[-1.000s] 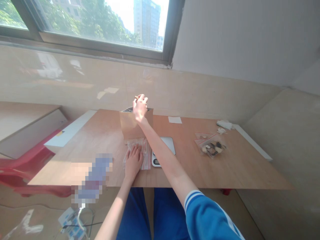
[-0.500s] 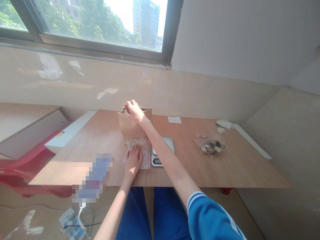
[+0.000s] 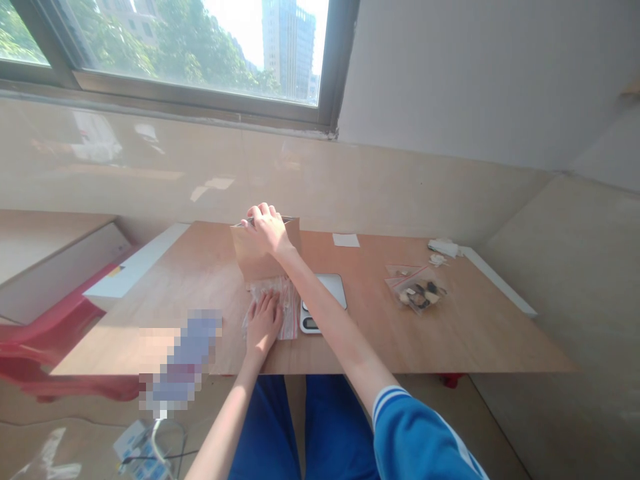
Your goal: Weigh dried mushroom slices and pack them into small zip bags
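My left hand (image 3: pixel 264 320) lies flat with fingers extended on a stack of clear zip bags (image 3: pixel 287 320) with red stripes. Behind the stack stands an upright brown paper bag (image 3: pixel 257 257), its top open. Over that mouth is my right hand (image 3: pixel 267 227), fingers apart and bent down towards the opening; I make out nothing held in it. The inside of the paper bag is hidden from me. Under my right forearm sits a white kitchen scale (image 3: pixel 331 290) with a small display, partly covered by the arm.
To the right lie clear zip bags (image 3: pixel 417 290) holding dark and pale pieces. White paper (image 3: pixel 346 240) rests near the wall, and crumpled white material (image 3: pixel 444 249) at the back right. A blurred-out object (image 3: pixel 185 357) hangs over the table's front left, with a white cable (image 3: pixel 157 440) below.
A small brownish thing showed at my right fingertips before; now it is out of sight and the fingers have spread. My left hand stays on the zip bags. The view shifted slightly.
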{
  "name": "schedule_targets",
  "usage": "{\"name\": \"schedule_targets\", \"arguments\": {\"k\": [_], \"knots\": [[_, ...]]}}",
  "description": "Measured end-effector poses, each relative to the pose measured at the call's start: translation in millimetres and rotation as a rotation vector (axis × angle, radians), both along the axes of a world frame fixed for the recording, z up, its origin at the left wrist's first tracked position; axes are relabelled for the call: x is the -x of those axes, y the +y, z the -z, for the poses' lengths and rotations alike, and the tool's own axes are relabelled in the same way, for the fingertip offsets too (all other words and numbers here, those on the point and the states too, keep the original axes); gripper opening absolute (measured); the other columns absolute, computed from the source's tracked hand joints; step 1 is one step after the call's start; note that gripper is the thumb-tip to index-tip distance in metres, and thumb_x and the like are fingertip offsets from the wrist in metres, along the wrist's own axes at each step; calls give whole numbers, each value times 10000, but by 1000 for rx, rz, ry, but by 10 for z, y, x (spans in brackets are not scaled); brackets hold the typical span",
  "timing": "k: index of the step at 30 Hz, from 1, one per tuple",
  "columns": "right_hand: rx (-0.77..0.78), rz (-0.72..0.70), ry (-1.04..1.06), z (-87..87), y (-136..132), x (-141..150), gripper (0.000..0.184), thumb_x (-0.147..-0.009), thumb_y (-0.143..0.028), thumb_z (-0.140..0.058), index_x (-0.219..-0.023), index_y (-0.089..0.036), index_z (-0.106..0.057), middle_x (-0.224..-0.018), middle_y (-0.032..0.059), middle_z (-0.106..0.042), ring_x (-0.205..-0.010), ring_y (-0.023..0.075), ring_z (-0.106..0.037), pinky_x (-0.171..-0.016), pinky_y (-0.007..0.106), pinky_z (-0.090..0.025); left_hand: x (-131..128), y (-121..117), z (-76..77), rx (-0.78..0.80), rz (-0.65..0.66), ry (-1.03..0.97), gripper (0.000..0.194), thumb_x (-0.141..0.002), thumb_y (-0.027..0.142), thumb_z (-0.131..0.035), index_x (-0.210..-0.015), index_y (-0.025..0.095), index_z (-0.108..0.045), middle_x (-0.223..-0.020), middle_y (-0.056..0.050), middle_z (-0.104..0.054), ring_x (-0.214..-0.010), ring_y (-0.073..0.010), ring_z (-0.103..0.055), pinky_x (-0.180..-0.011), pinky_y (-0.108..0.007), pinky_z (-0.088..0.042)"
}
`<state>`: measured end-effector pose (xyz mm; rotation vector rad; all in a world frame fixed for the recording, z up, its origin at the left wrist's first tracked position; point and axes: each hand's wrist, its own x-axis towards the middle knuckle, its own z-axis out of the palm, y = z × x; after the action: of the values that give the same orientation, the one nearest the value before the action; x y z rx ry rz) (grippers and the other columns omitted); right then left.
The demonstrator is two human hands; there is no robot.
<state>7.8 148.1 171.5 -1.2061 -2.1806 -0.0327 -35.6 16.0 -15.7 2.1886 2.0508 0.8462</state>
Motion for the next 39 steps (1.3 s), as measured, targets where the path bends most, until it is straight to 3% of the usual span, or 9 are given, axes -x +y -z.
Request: {"name": "schedule_targets", "arguments": {"k": [5, 10, 14, 18, 22, 25, 32, 36, 39], "knots": [[31, 50, -3, 76, -28, -63, 264, -916, -341, -436, -1062, -157, -556, -1183, 147, -526, -1148, 275, -430, -981, 456, -319, 4, -9, -9, 15, 1, -16, 411, -890, 272, -306, -1203, 181, -556, -1325, -85, -515, -1276, -231, -406, -1059, -439, -272], [-15, 40, 51, 185, -137, -122, 410, -908, -310, -439, -1278, -135, -425, -1395, 179, -360, -1286, 267, -319, -1062, 464, -204, 10, -5, 1, 12, 4, -25, 414, -889, 272, -302, -1214, 190, -544, -1336, -80, -504, -1273, -225, -410, -1066, -438, -263], [-145, 96, 252, 312, -367, -390, 397, -907, -278, -363, -1287, -170, -404, -1361, 139, -404, -1278, 211, -341, -1052, 399, -242, 8, 12, 0, 22, 1, -33, 405, -886, 279, -312, -1215, 208, -537, -1349, -66, -493, -1284, -217, -396, -1073, -426, -255], [-119, 446, 411, 687, -577, -1104, 370, -869, -211, -322, -1196, -144, -483, -1298, 165, -447, -1236, 248, -381, -999, 433, -298, 0, 17, -10, 34, -11, -32, 401, -881, 275, -317, -1205, 202, -542, -1346, -69, -496, -1281, -220, -401, -1070, -432, -258], [24, 965, 345, 1191, -770, -2054, 460, -773, -118, -380, -1204, 8, -480, -1344, 307, -350, -1265, 351, -324, -980, 502, -271, -2, 5, -17, 10, -10, -49, 397, -874, 271, -323, -1190, 197, -552, -1332, -81, -510, -1271, -226, -414, -1062, -438, -271], [80, 1183, 290, 1468, -955, -2623, 528, -747, -149, -441, -1242, 35, -441, -1344, 365, -315, -1258, 401, -307, -930, 573, -270, 0, 3, -7, 5, -6, -96, 389, -870, 273, -329, -1179, 199, -555, -1324, -81, -519, -1269, -224, -414, -1073, -439, -250], [27, 1034, 196, 1644, -1290, -3150, 287, -802, -239, -422, -925, -147, -664, -1116, 184, -601, -1096, 319, -455, -861, 488, -331, 32, 1, -48, -45, -33, -212, 341, -851, 293, -350, -1054, 195, -606, -1231, -86, -582, -1228, -231, -445, -1040, -417, -316], [-49, 960, 351, 1505, -1392, -3182, 306, -813, -275, -398, -831, -167, -683, -1008, 153, -666, -1000, 297, -531, -861, 469, -330, 78, -100, -128, -124, -114, -271, 351, -861, 285, -295, -1005, 187, -600, -1130, -107, -605, -1130, -242, -505, -1001, -421, -354], [-143, 921, 463, 1264, -1523, -3085, 348, -836, -315, -369, -839, -164, -682, -970, 151, -685, -934, 286, -581, -848, 449, -360, 26, -239, -204, -217, -157, -322, 340, -869, 282, -271, -942, 187, -589, -1056, -115, -606, -1070, -237, -526, -989, -435, -351]]}}
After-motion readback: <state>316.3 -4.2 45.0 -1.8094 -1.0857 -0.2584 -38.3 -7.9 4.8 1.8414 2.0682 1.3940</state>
